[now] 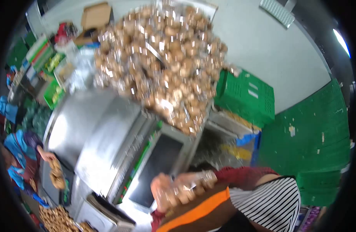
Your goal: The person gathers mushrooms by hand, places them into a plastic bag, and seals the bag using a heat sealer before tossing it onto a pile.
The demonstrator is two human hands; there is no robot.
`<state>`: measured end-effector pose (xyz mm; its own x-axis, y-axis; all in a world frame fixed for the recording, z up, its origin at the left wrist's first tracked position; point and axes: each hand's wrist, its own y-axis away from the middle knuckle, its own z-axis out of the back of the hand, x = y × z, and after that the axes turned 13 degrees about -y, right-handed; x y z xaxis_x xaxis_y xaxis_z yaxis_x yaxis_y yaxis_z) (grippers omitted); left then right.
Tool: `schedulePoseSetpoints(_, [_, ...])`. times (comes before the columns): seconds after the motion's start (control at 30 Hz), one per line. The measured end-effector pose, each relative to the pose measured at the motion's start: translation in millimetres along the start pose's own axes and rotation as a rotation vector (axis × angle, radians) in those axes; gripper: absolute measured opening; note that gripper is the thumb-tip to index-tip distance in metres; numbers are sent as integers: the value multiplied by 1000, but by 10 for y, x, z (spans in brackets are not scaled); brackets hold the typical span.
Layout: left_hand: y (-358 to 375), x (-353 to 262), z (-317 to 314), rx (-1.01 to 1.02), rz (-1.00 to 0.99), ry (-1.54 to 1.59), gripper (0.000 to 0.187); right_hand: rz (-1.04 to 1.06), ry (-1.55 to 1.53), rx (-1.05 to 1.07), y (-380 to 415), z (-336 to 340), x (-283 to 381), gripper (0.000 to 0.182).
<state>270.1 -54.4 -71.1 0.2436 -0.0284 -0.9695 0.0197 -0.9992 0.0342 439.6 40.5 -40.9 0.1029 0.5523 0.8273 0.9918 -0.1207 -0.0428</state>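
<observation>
A clear plastic pack of small brown round items (185, 193) is held at the lower middle, near my apron. My left hand (160, 186) is closed on the pack's left end. My right hand (182, 178) is at the pack's upper side, smeared by motion, and its fingers cannot be made out. Just left of the pack lies a dark conveyor belt (156, 170) on a metal machine (104, 131). Beyond the machine is a large heap of similar shiny packs (166, 62).
A green crate (247, 96) stands right of the heap, above a blue-edged bin (241, 149). At the far left a co-worker in blue (19, 150) reaches toward packs on another dark surface (56, 174). Open cardboard boxes (96, 16) are at the upper left.
</observation>
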Motion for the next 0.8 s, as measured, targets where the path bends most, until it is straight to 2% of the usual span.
schedulePoseSetpoints(0.07, [-67,-525,-161,115,54,57,34,-296,-297,-190,8,53,-66,26])
schedulePoseSetpoints(0.13, [-107,-947,-313,214,182,160,37,55,-358,-291,236,147,202,34])
schedulePoseSetpoints(0.17, [-156,-1088,-377,242,247,222,39,-127,-526,-706,292,163,545,40])
schedulePoseSetpoints(0.2, [-232,-1204,-447,259,304,299,40,112,-255,-490,394,54,797,48])
schedulePoseSetpoints(0.27, [-483,-1403,-574,244,400,463,44,-100,61,-433,426,138,1094,53])
schedulePoseSetpoints(0.3, [-661,-1471,-635,220,437,548,45,-94,256,-446,359,153,1184,55])
schedulePoseSetpoints(0.33, [-838,-1516,-689,182,465,624,47,-29,329,-461,309,361,1160,48])
schedulePoseSetpoints(0.4, [-1328,-1687,-685,84,451,734,50,11,174,-648,108,903,1396,44])
schedulePoseSetpoints(0.43, [-1538,-1815,-642,28,427,733,52,208,48,-788,-63,996,1734,41])
schedulePoseSetpoints(0.47, [-1677,-1549,-438,106,282,839,55,383,347,-820,-189,1153,2242,40])
schedulePoseSetpoints(0.5, [-1778,-1644,-369,-15,213,740,52,355,608,-751,-195,1473,2716,36])
schedulePoseSetpoints(0.53, [-1862,-1734,-319,-136,144,641,50,576,638,-720,-309,1806,3074,31])
schedulePoseSetpoints(0.57, [-1859,-1749,-264,-240,113,561,43,703,-138,-813,-475,2008,3558,29])
schedulePoseSetpoints(0.6, [-1817,-1764,-203,-347,82,483,36,814,106,-905,-588,2255,4028,33])
schedulePoseSetpoints(0.63, [-1713,-1848,-128,-289,150,440,24,860,-136,-784,-660,2335,4482,46])
schedulePoseSetpoints(0.67, [-1648,-1762,-10,-304,147,445,24,862,3,-999,-717,2660,4879,55])
schedulePoseSetpoints(0.73, [-1422,-1479,197,-363,161,269,23,814,-149,-1081,-1035,2325,5124,58])
schedulePoseSetpoints(0.77, [-1296,-1404,203,-471,130,209,25,798,-112,-1001,-1256,2303,5070,53])
schedulePoseSetpoints(0.8, [-1278,-1314,202,-658,72,188,13,751,-90,-910,-1504,2395,4912,48])
